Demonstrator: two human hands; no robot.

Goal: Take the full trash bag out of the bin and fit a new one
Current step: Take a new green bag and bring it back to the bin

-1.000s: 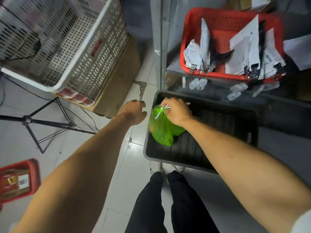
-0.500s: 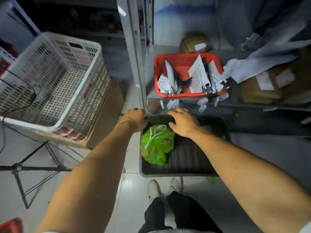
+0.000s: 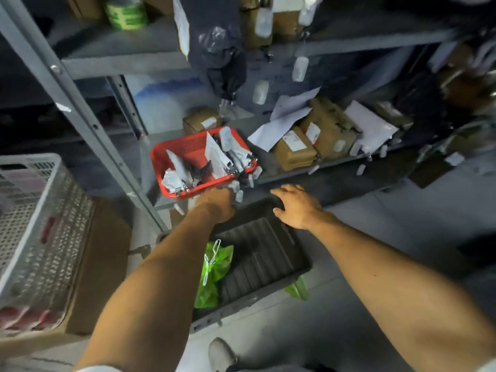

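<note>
Since a half second back, both your hands have drifted up and away from the green trash bag [image 3: 214,272] and your view has tipped up toward the shelves, so the bag now sits low in the picture, behind your wrists.

Fingers first: your right hand [image 3: 296,208] is spread flat, palm down, fingers loosely splayed and holding nothing, hovering over the far end of the black bin [image 3: 268,253], or maybe just touching its rim. Can't tell which. Your left hand [image 3: 217,202] is curled up at the front edge of the red basket [image 3: 166,162]. The fingertips are hidden by the back of the hand, so I honestly can't tell if it's got hold of anything.

Now the bit that matters: the bag is back toward you from both sets of fingers, well apart from them, lying in the near-left corner of the bin, partly under your left forearm. Its long axis runs roughly along that forearm, white tie loops at the far end pointing toward your hands. By my read the left hand is nearer, but it'd have to pull back toward your body to reach those loops. A second scrap of green [image 3: 298,288] pokes out beside the bin's near right corner.
</note>
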